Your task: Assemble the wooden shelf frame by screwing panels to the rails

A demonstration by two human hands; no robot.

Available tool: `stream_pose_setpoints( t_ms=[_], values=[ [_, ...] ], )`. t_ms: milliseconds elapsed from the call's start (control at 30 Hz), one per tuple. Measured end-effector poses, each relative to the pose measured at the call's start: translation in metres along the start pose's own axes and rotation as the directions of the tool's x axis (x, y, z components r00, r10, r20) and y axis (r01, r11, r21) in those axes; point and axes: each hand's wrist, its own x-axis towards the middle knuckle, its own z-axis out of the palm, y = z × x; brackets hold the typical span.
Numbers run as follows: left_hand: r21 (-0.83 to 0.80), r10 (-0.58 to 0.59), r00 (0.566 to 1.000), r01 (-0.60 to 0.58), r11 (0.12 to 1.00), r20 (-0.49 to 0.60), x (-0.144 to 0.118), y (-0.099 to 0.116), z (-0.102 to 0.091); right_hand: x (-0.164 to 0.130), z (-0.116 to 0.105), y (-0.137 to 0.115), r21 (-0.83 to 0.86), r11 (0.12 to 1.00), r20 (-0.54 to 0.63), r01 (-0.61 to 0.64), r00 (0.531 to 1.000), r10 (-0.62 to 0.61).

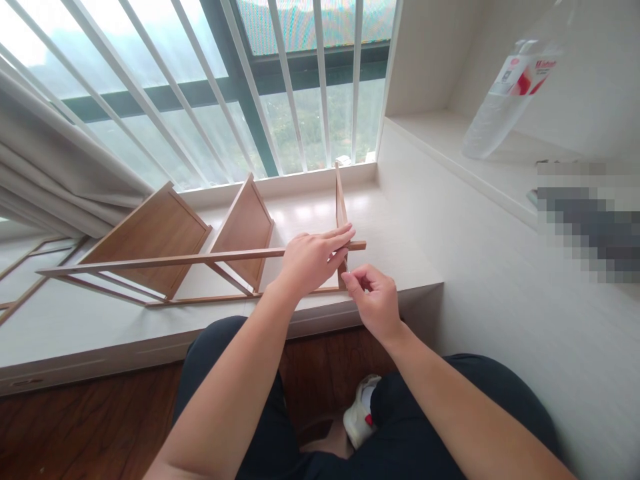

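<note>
Pixelation across a dark object [595, 223] at far right, identity unreadable; clear plastic bottle [520, 80] nearby, top cut off. Slim metallic piece [347, 266] mostly concealed by the right grip [373, 297], pinched between thumb and forefinger beside the end crosspiece [341, 203] of a wooden shelf rack [215, 257]; exact kind hard to make out. Left grip [315, 257] laid over the upper rail [260, 254] near its tip, fingers nearly straight; firm hold or light press, impossible to say. Rack set along the pale window ledge [300, 210], directly beneath the left grip, mostly leftward of both. Smooth brown wood, square-edged rails, slanted flat panels [150, 237]; grey curtain [60, 153] in soft folds beside the leftmost.
</note>
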Motion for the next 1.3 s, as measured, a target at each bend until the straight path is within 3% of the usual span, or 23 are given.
stream_pose_setpoints(
  t_ms=[100,633,833,1300],
  values=[
    [0.002,-0.007,1.000,0.007,1.000,0.012,0.000,0.001,-0.001,0.001,-0.003,-0.004,-0.044,0.997,-0.005,0.066,0.998,-0.067],
    [0.012,0.015,1.000,-0.015,1.000,-0.012,0.000,0.001,-0.002,0.006,-0.022,0.000,-0.074,0.988,0.012,0.134,0.991,-0.133],
    [0.007,0.002,1.000,-0.002,1.000,0.006,0.000,0.002,-0.003,0.010,-0.024,-0.003,-0.134,0.966,0.045,0.221,0.975,-0.217],
    [0.015,-0.001,1.000,0.000,1.000,0.017,0.000,0.001,-0.001,0.014,-0.027,-0.004,-0.181,0.939,0.078,0.293,0.956,-0.284]
  ],
)
